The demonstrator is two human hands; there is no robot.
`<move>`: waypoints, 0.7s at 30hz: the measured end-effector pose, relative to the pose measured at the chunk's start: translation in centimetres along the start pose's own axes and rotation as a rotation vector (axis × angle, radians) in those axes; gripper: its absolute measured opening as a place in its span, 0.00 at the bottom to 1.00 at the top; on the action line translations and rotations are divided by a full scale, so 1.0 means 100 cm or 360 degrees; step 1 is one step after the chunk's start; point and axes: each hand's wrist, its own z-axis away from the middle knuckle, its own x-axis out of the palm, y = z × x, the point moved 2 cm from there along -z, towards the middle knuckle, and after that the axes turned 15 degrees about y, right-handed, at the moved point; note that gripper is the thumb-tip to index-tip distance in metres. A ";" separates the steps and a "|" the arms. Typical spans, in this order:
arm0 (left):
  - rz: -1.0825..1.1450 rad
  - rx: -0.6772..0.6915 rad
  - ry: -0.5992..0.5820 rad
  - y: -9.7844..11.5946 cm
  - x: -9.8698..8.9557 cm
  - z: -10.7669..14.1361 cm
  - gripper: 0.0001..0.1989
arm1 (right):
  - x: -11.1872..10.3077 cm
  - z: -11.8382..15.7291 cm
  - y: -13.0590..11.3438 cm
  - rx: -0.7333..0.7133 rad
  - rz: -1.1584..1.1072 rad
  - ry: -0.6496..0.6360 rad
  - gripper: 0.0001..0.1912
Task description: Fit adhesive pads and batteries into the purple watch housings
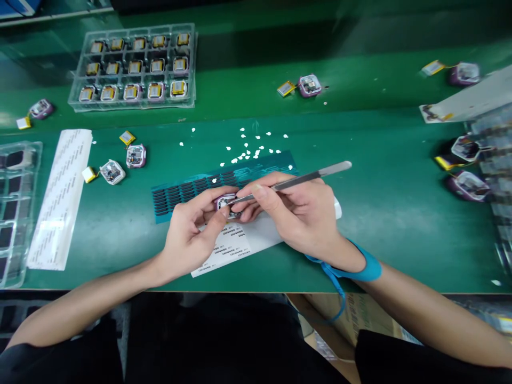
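Near the middle of the green table, my left hand (194, 233) grips a small purple-rimmed device (224, 201) with its inside facing up. My right hand (298, 210) is closed on metal tweezers (298, 180), whose tips reach into the device; its lower fingers are close to the device's right side. A blue band is round the right wrist. Beneath the hands lie a teal sheet with rows of dark strips (172, 201) and a white printed sheet (224, 249). The hands partly hide the device and both sheets.
A clear tray (192, 101) of devices stands at the back left, another tray (36, 160) at the left edge beside a white printed strip (60, 200). Small white stickers (247, 152) are scattered behind the hands. Opened devices (136, 156) with batteries lie left, behind and right (470, 185).
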 end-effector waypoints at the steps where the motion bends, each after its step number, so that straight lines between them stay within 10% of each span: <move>1: -0.0001 0.0000 -0.0014 0.002 -0.001 -0.001 0.11 | -0.002 0.000 -0.001 -0.0078 -0.0004 0.0022 0.17; 6: 0.0067 0.0077 0.0112 0.002 -0.005 -0.011 0.10 | -0.020 -0.016 0.000 -0.0262 0.0125 0.0432 0.18; 10: -0.0012 0.0195 0.0203 -0.010 -0.007 -0.018 0.09 | -0.024 -0.033 0.013 -0.0251 0.0364 0.0258 0.23; 21: -0.0639 0.0610 -0.0427 -0.013 0.000 -0.020 0.10 | -0.025 -0.046 0.029 -0.0168 0.0530 0.0015 0.20</move>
